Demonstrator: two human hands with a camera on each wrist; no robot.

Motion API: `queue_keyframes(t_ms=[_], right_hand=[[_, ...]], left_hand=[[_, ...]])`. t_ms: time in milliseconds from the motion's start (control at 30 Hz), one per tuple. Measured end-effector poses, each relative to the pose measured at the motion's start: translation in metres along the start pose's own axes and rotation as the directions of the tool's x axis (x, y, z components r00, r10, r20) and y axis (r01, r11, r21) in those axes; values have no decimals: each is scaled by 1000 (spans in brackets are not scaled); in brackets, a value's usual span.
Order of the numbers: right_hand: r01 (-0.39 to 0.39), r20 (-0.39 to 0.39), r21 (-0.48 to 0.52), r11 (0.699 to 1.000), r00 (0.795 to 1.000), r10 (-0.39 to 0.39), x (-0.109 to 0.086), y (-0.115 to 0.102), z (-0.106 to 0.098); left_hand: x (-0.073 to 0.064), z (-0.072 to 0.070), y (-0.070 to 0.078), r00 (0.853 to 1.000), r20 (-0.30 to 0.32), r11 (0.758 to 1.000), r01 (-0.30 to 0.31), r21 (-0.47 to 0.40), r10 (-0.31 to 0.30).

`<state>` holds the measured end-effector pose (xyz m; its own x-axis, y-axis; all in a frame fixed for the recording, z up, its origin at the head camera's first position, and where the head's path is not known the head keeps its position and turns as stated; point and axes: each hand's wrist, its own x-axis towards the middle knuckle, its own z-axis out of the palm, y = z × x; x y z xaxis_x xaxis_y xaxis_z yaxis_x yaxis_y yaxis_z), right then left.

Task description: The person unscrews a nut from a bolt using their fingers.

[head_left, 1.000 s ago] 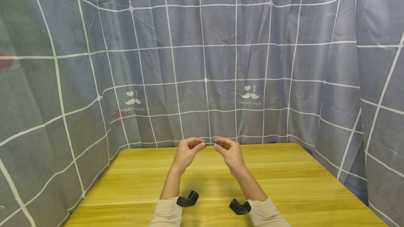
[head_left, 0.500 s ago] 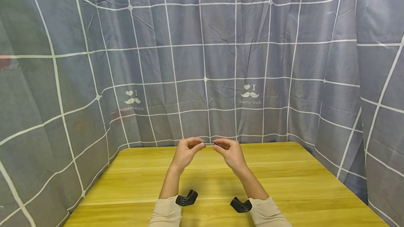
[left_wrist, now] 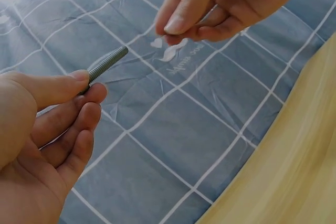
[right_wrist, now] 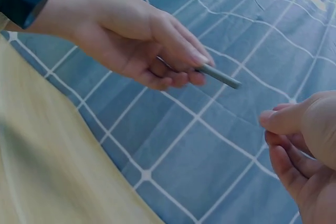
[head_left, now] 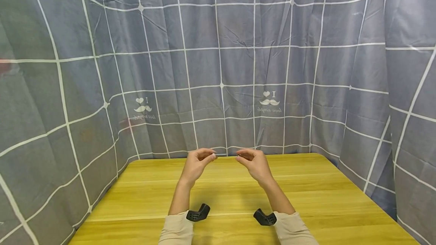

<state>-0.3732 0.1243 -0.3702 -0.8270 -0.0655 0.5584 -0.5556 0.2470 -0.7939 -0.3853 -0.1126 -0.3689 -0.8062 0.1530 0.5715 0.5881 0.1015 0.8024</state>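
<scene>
Between thumb and index finger, my left hand (head_left: 195, 166) pinches a grey threaded bolt (left_wrist: 108, 62). The bolt's free end points toward the right hand; its other end is covered by the fingers. My right hand (head_left: 257, 166) is held opposite, thumb and index fingertips pressed together and the other fingers curled. A tiny glint shows at those fingertips in the head view, but the small thing there is mostly hidden, so its kind is unclear. In the right wrist view the bolt (right_wrist: 223, 77) stands apart from the right fingertips (right_wrist: 266, 120). Both hands are above the table's far edge.
Below the hands lies a yellow wood-grain table (head_left: 221, 196). A grey-blue curtain (head_left: 238, 67) with white grid lines surrounds its back and sides. Black wrist cameras (head_left: 198, 213) sit at both sleeve cuffs.
The hands have drawn apart sideways, left hand to the left and right hand to the right. The bolt, earlier spanning both hands, now stays with the left hand only.
</scene>
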Motion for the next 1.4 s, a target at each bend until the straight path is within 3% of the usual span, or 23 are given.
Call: queue_keyframes(t_ms=[300,467,767,1000,1167,1267,1400], right_hand=[[-23,26,-75,997,999,25,2,17,-18],[-46,16,-84,995,999,47,3,29,-25],[-158,-1,-173,972,987,160,-1,68,-39],[-229,-32,-245,942,973,229,-14,99,-56],[-254,-17,-288,923,965,260,-19,116,-62],[-255,-38,-329,909,966,257,-21,125,-66],[-261,-64,-395,881,964,257,-24,136,-68]], left_hand=[[-5,-14,-12,998,-8,998,57,14,-57],[-7,-22,-24,993,-55,994,108,33,-106],[-19,-35,-50,964,-111,967,249,50,-243],[-26,-34,-78,943,-55,940,333,72,-329],[-34,-38,-93,930,-74,923,366,119,-359],[-38,-41,-101,936,-81,919,353,178,-344],[-40,-44,-108,957,-84,896,289,338,-277]])
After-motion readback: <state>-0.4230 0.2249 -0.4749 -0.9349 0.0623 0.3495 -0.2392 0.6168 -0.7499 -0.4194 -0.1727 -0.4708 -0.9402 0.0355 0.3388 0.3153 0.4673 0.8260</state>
